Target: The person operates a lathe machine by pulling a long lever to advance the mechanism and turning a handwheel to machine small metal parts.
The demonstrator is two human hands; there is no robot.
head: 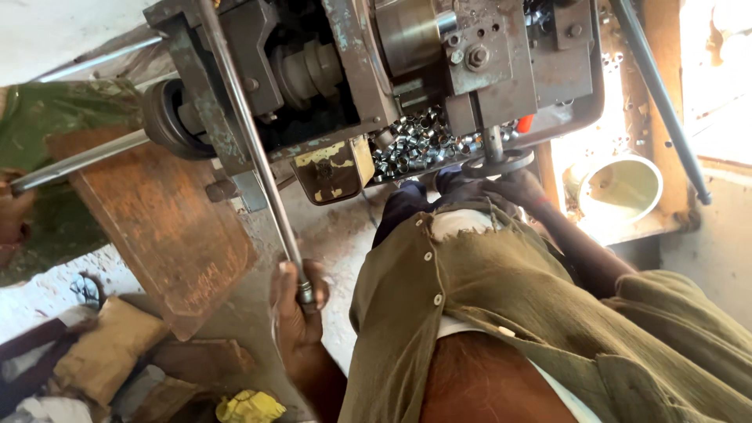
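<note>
I look down along my olive shirt at a worn metal lathe (368, 70). My left hand (296, 301) is closed around the lower end of a long steel lever (251, 133) that rises to the machine's top. My right hand (513, 186) grips a small dark handwheel (497, 162) under the machine's tool block. Just left of that wheel, a heap of several small shiny metal rings (415, 141) lies in the machine's tray.
A rusty brown plate (157, 219) leans at the left below a black pulley (160, 117). A pale metal bowl (619, 188) sits at the right by a slanted dark rod (662, 98). Rags and a yellow cloth (251, 407) lie on the floor.
</note>
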